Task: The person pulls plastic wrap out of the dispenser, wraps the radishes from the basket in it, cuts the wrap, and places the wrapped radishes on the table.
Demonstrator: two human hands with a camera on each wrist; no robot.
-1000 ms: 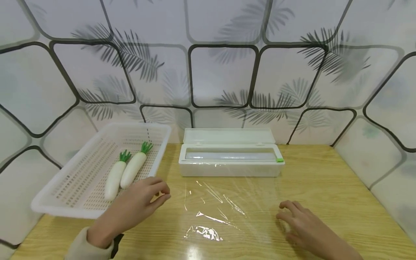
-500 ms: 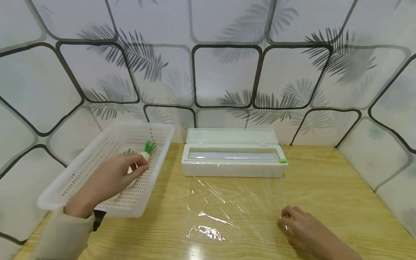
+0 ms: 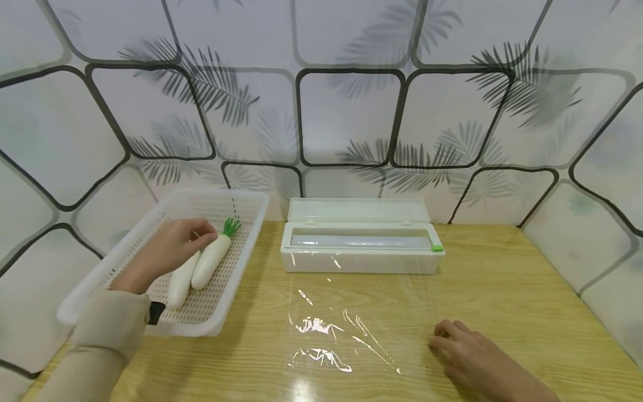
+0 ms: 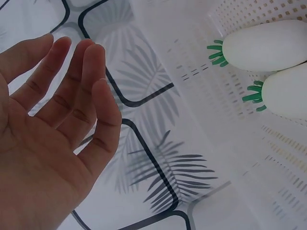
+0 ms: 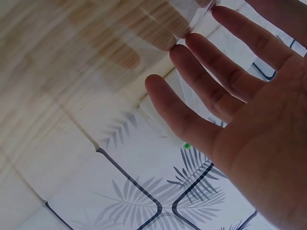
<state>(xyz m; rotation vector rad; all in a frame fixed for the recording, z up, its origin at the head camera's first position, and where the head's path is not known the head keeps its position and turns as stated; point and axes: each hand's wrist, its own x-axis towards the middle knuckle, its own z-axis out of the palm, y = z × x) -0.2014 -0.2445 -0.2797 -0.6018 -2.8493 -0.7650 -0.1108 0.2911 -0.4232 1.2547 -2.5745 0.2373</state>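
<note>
Left hand (image 3: pixel 176 244) over the basket (image 3: pixel 243 262) — radishes (image 3: pixel 211 261) just below.

My left is the nearer hand by a lot, fingers loose and empty. Both radishes lie slantwise inside the basket, green tops (image 3: pixel 231 226) at its far end. Right hand (image 3: pixel 472 354) sits well right of the basket, tips at the film (image 3: pixel 346 318) — can't tell if I'm pinching it.

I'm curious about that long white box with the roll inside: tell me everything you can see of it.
The cling film dispenser is a long, low white box, apparently plastic, resting on the wooden table before the patterned wall. Its lid stands open at the back, showing a pale roll inside. A small green tab sits at the front edge's right end. Clear film runs from its front over the table.
</note>
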